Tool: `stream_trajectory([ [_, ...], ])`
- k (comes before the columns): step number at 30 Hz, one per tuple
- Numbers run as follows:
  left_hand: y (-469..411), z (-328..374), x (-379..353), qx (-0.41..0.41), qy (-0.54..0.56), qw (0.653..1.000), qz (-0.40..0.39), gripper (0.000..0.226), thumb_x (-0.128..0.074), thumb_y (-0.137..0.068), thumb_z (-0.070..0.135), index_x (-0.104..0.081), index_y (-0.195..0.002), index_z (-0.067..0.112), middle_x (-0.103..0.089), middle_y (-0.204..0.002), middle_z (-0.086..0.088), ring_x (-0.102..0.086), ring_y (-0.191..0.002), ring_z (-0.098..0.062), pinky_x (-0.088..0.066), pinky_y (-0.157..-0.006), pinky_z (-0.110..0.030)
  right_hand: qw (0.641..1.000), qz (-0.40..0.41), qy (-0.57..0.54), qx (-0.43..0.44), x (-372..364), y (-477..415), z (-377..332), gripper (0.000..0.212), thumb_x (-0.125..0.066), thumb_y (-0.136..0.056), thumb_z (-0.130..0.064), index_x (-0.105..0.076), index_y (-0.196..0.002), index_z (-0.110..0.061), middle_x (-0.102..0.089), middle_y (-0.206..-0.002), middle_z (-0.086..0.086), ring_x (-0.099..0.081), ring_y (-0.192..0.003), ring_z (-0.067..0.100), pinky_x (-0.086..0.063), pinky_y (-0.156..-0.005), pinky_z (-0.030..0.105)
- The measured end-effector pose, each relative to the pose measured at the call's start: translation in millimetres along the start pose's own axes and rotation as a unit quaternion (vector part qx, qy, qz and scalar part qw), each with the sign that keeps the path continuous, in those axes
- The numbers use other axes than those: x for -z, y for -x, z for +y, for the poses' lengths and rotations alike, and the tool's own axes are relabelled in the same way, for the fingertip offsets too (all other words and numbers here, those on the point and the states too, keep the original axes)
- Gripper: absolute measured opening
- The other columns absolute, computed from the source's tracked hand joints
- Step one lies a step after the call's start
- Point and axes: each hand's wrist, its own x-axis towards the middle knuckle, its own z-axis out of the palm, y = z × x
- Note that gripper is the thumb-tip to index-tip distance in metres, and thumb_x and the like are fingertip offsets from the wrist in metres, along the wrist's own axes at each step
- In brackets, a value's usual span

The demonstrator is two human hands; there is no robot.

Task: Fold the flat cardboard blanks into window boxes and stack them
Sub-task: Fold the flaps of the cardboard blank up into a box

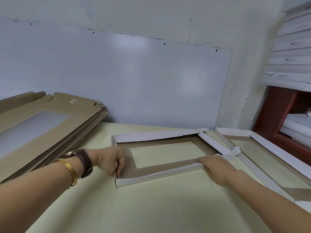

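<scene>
Our left hand pinches the near-left corner flap of the half-formed window box, while our right hand presses flat-fingered on its near wall. The box sits mid-table, between the flat blanks and a finished box. We judge the board light and easily creased, best held at the corners. The shelf labels are unreadable.

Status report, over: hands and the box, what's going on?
Left hand pinches near-left corner of half-folded box. Right hand presses flat on its near wall. Finished box crowds the right side; flat blanks stacked left.
</scene>
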Motion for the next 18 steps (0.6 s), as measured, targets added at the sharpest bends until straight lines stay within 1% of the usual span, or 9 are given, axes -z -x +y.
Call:
stream_trajectory([
  [3, 0, -7, 0, 0.019, -0.012, 1.0, 0.016, 0.022, -0.064, -0.067, -0.004, -0.078, -0.077, 0.01, -0.057, -0.049, 0.021, -0.052, -0.048, 0.01, -0.04, -0.052, -0.005, 1.0, -0.022, 0.012, -0.011, 3, 0, 3, 0.02, -0.037, -0.097, -0.015, -0.056, -0.101, -0.02, -0.062, -0.104, -0.001, -0.057, -0.094, 0.023, -0.045, -0.082, 0.036],
  [6, -4, -16, -1, 0.034, -0.036, 0.997, 0.066, 0.038, -0.05, -0.064, -0.008, -0.078, -0.075, 0.015, -0.059, -0.056, 0.019, -0.054, -0.054, 0.008, -0.039, -0.051, -0.002, 0.999, -0.05, 0.016, -0.002, 8, 3, 3, 0.019, -0.038, -0.101, -0.022, -0.051, -0.086, -0.02, -0.051, -0.095, -0.003, -0.055, -0.091, 0.021, -0.044, -0.078, 0.034],
  [8, -9, -20, -2, 0.041, -0.051, 0.993, 0.098, 0.038, -0.046, -0.065, -0.007, -0.076, -0.077, 0.013, -0.059, -0.062, 0.016, -0.056, -0.063, -0.001, -0.045, -0.064, -0.007, 0.997, -0.069, 0.019, 0.002, 13, 5, 2, 0.025, -0.039, -0.1, -0.025, -0.044, -0.076, -0.023, -0.044, -0.088, -0.005, -0.052, -0.087, 0.02, -0.04, -0.075, 0.032],
  [9, -11, -20, -3, 0.045, -0.064, 0.991, 0.111, 0.032, -0.049, -0.07, -0.005, -0.073, -0.079, 0.014, -0.059, -0.067, 0.012, -0.055, -0.069, -0.009, -0.047, -0.082, -0.015, 0.997, -0.078, 0.019, 0.005, 14, 6, 1, 0.025, -0.04, -0.1, -0.026, -0.043, -0.076, -0.023, -0.043, -0.087, -0.006, -0.051, -0.085, 0.019, -0.041, -0.076, 0.032],
  [10, -13, -18, -3, 0.051, -0.085, 0.988, 0.122, 0.026, -0.051, -0.074, 0.0, -0.069, -0.081, 0.018, -0.061, -0.074, 0.009, -0.053, -0.076, -0.012, -0.038, -0.102, -0.025, 0.996, -0.087, 0.019, 0.007, 16, 8, 0, 0.022, -0.04, -0.1, -0.026, -0.045, -0.079, -0.022, -0.044, -0.088, -0.006, -0.05, -0.085, 0.019, -0.042, -0.077, 0.033],
  [11, -15, -16, -4, 0.062, -0.106, 0.983, 0.134, 0.027, -0.051, -0.077, 0.003, -0.067, -0.084, 0.023, -0.062, -0.083, 0.008, -0.052, -0.084, -0.014, -0.022, -0.114, -0.034, 0.995, -0.093, 0.017, 0.009, 17, 10, -1, 0.018, -0.039, -0.099, -0.027, -0.049, -0.085, -0.021, -0.045, -0.089, -0.006, -0.051, -0.087, 0.019, -0.043, -0.079, 0.033],
  [12, -17, -13, -5, 0.073, -0.125, 0.978, 0.153, 0.032, -0.048, -0.078, 0.003, -0.066, -0.09, 0.028, -0.063, -0.094, 0.008, -0.052, -0.095, -0.014, -0.009, -0.117, -0.04, 0.995, -0.099, 0.015, 0.008, 18, 12, -2, 0.018, -0.039, -0.099, -0.027, -0.052, -0.09, -0.019, -0.046, -0.091, -0.005, -0.053, -0.09, 0.02, -0.043, -0.08, 0.034],
  [14, -20, -5, -5, 0.091, -0.166, 0.961, 0.203, 0.047, -0.042, -0.079, 0.001, -0.063, -0.11, 0.03, -0.057, -0.114, 0.007, -0.045, -0.116, -0.016, 0.0, -0.117, -0.046, 0.995, -0.102, 0.011, 0.001, 19, 16, -6, 0.022, -0.038, -0.098, -0.028, -0.056, -0.096, -0.016, -0.049, -0.095, -0.003, -0.054, -0.092, 0.021, -0.043, -0.079, 0.034],
  [18, -25, 27, -5, 0.059, -0.15, 0.949, 0.271, 0.05, -0.047, -0.082, 0.006, -0.054, -0.125, 0.031, -0.048, -0.125, 0.006, -0.038, -0.123, -0.021, -0.021, -0.111, -0.039, 0.993, -0.109, 0.036, -0.012, 23, 24, -31, 0.022, -0.037, -0.098, -0.024, -0.056, -0.104, -0.015, -0.053, -0.104, 0.004, -0.052, -0.094, 0.025, -0.037, -0.073, 0.033],
])
